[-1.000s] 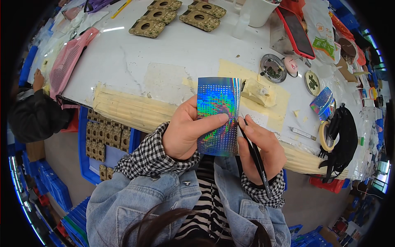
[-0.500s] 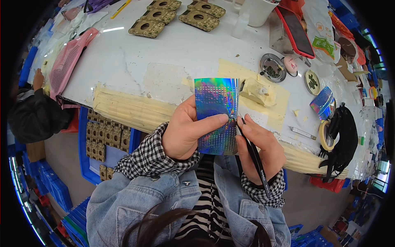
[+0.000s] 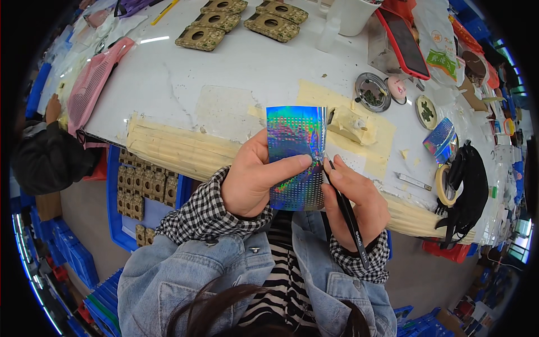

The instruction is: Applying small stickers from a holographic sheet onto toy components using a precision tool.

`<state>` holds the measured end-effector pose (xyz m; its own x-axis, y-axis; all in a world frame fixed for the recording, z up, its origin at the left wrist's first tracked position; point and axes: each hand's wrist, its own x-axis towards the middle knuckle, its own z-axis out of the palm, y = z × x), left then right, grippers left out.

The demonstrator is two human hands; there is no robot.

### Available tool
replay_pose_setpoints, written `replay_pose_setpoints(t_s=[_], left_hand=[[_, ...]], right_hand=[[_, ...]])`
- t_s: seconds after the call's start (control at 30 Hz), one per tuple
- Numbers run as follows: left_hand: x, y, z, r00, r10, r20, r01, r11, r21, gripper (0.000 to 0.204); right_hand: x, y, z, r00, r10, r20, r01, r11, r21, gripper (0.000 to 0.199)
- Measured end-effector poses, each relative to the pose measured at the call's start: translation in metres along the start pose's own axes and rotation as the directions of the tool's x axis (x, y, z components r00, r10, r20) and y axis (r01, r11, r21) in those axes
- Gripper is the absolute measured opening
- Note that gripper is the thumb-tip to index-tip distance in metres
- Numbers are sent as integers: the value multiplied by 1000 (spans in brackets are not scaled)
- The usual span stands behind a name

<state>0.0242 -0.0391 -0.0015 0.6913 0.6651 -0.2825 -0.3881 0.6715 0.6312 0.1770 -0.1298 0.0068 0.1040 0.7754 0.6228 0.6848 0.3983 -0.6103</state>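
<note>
A shiny holographic sticker sheet [image 3: 296, 132], printed with rows of small marks, stands upright in front of me. My left hand [image 3: 255, 177] grips it from the left, thumb pressed across its front near the right edge. Black tweezers [image 3: 349, 220] lie along the inside of my right hand [image 3: 359, 199], which is closed round them. The tips point up toward the sheet's right edge, close to my left thumb; whether they touch it is hard to make out. Just beyond the sheet, a block with a pale peg [image 3: 349, 124] rests on yellow masking tape [image 3: 383, 147].
Camouflage toy tank hulls [image 3: 270, 27] sit at the far side of the white table [image 3: 168, 84]. More tan parts fill a blue tray [image 3: 115, 222] below left. Rightward lie a round metal dish [image 3: 373, 92], a tape roll [image 3: 446, 185] and a phone [image 3: 401, 45]. Another person [image 3: 45, 154] is at left.
The sheet has tilted very slightly, so its colour reflections shift. The tweezers have turned a little in my right hand. Both hands stay in nearly the same place.
</note>
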Motion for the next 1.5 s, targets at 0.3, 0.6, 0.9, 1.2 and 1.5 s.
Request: replay_pose_setpoints(t_s=[0.3, 0.6, 0.9, 1.2, 1.5], left_hand=[[0, -2, -1, 1000, 23, -16, -22, 999, 45, 31], [2, -1, 1, 1000, 5, -15, -5, 1000, 11, 30], [5, 1, 4, 998, -55, 8, 55, 997, -54, 29], [6, -2, 0, 999, -51, 12, 51, 997, -57, 30], [5, -2, -2, 999, -49, -4, 49, 998, -44, 32]], right_hand=[[1, 0, 0, 1000, -4, 19, 4, 1000, -12, 30], [0, 0, 2, 998, -65, -7, 64, 995, -73, 29], [-1, 4, -3, 957, -255, 138, 283, 928, -241, 34], [-1, 5, -4, 934, -303, 189, 346, 897, -276, 34], [-2, 5, -3, 941, -287, 179, 327, 908, -261, 35]])
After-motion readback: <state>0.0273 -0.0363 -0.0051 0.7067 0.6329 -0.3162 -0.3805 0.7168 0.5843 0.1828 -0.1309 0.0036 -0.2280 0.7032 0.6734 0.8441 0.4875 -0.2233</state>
